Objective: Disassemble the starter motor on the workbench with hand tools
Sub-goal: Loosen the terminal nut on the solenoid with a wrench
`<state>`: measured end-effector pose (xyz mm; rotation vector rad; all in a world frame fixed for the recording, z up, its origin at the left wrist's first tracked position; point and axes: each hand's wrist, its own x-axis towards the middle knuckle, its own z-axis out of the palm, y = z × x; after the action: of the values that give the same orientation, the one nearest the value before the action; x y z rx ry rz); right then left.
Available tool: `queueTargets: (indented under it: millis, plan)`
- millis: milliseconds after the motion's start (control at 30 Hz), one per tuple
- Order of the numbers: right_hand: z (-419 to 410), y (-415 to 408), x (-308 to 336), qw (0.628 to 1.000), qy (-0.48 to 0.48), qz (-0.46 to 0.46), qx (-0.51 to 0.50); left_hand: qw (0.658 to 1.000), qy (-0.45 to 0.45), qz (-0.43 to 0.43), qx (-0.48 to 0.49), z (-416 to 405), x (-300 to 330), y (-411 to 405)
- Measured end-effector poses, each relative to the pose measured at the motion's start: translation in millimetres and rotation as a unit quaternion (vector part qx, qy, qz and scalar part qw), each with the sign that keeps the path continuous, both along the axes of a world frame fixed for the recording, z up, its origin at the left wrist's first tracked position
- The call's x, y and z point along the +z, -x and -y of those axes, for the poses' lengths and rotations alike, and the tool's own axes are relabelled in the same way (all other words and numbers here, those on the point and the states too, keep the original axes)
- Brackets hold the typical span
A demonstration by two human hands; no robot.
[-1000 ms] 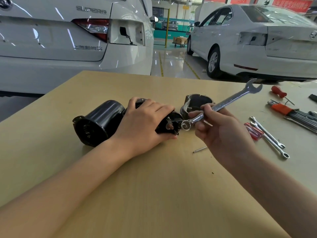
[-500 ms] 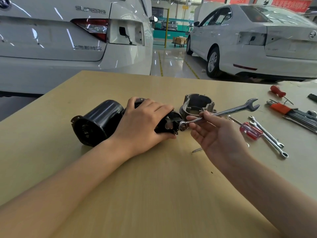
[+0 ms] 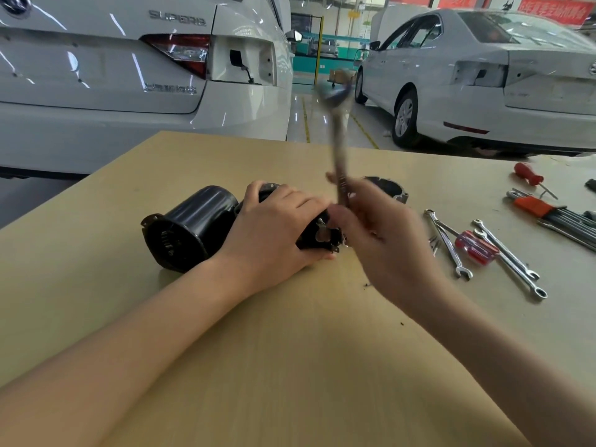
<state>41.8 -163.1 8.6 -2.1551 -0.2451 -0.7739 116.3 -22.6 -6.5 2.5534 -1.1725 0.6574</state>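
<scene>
The black starter motor lies on its side on the tan workbench, open end toward the left front. My left hand grips its right part from above, fingers curled over it. My right hand holds a silver combination wrench, which stands nearly upright and blurred, its lower end down by the motor's terminal end. Whether the wrench sits on a nut is hidden by my fingers.
A grey metal housing lies behind my right hand. To the right lie three spanners, a red screwdriver, a second red screwdriver and a hex key set. Two white cars stand beyond the bench.
The wrench has swung from nearly level, pointing right, up to nearly vertical, with my right hand following it leftward. My left hand has stayed on the motor.
</scene>
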Motion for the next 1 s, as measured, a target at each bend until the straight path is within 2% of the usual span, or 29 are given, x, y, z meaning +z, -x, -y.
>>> queueTargets:
  millis: [133,200,267,367,467,567,733,1000]
  plan:
    - [-9.7,2.8,-10.9,0.984,0.170,0.050,0.019,1.000,-0.020,0.005,0.019,3.3,1.2,0.1]
    - [-10.2,4.7,-12.1,0.977,0.198,0.077,0.019,1.000,-0.012,0.021,0.014,2.2,-0.7,-1.6]
    - [-11.2,7.1,-9.5,0.988,0.127,0.079,0.023,1.000,0.012,0.013,-0.010,0.5,-0.7,-1.5]
    - [-11.8,11.5,-2.2,0.995,-0.070,0.058,0.045,1.000,0.003,0.008,-0.010,-0.8,0.3,-1.3]
    - [-5.8,16.7,6.6,0.973,-0.226,0.035,0.025,1.000,-0.018,-0.018,-0.006,-1.8,0.6,-1.7]
    - [4.8,18.9,8.1,0.932,-0.361,-0.009,-0.019,1.000,-0.011,-0.028,-0.007,-2.3,1.2,-1.7]
    - [10.5,13.5,1.2,0.867,-0.491,-0.076,-0.029,1.000,-0.001,-0.028,-0.006,-1.6,0.5,-1.3]
    - [11.4,10.3,-3.5,0.829,-0.553,-0.087,-0.012,0.999,0.012,-0.025,-0.015,-1.1,1.5,0.3]
